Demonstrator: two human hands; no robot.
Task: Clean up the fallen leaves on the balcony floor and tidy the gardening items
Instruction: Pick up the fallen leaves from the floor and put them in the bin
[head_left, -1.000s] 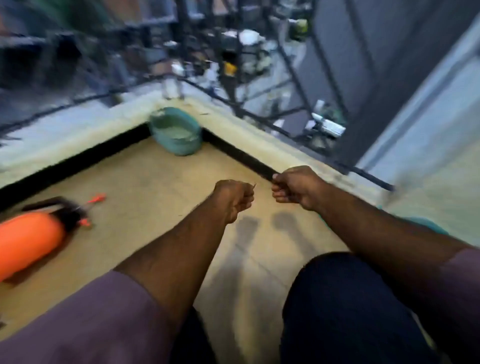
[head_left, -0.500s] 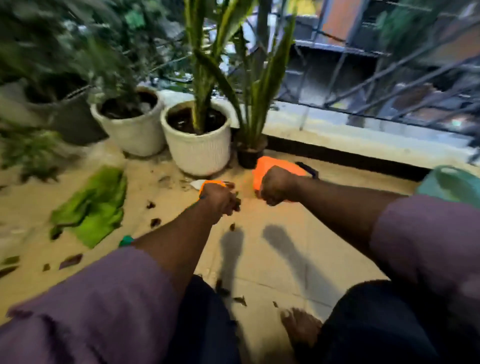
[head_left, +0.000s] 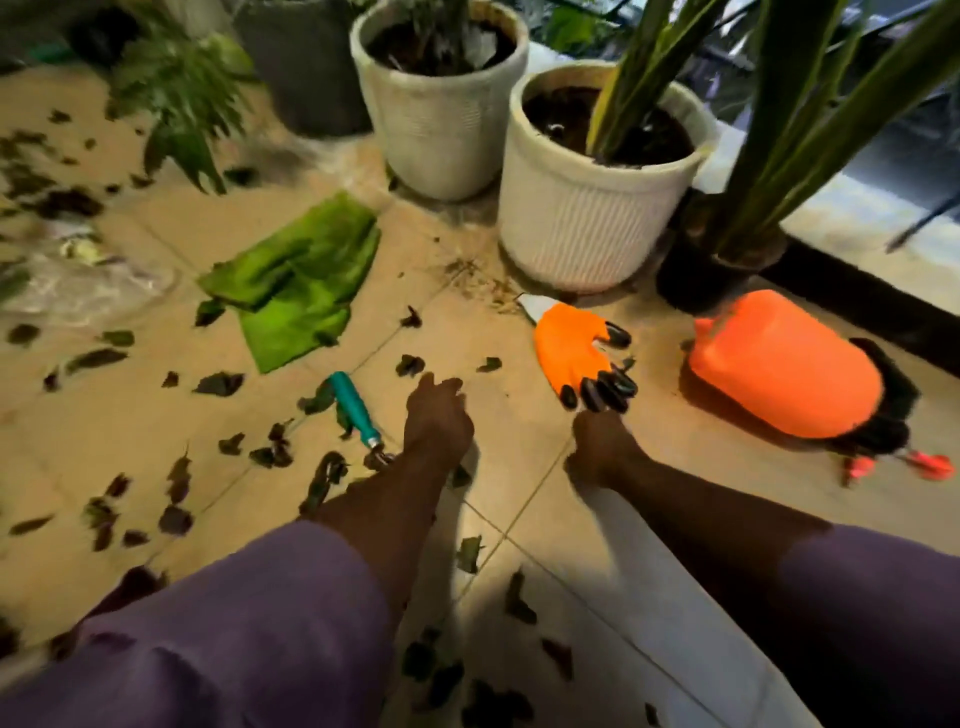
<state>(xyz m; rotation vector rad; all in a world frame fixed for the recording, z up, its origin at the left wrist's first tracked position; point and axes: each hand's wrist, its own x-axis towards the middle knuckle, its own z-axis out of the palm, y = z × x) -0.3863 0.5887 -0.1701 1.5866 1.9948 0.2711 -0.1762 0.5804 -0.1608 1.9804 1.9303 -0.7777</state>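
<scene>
Both hands lowered nearer the floor, left hand loosely curled, empty, beside teal-handled tool, right hand fisted just below orange glove, contents indiscernible.

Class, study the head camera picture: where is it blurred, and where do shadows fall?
Head view: motion blur smears the left edge, the scattered leaves and clear plastic bag; the orange glove and white pot stay fairly sharp; arm shadows darken the floor tiles near the bottom.
</scene>
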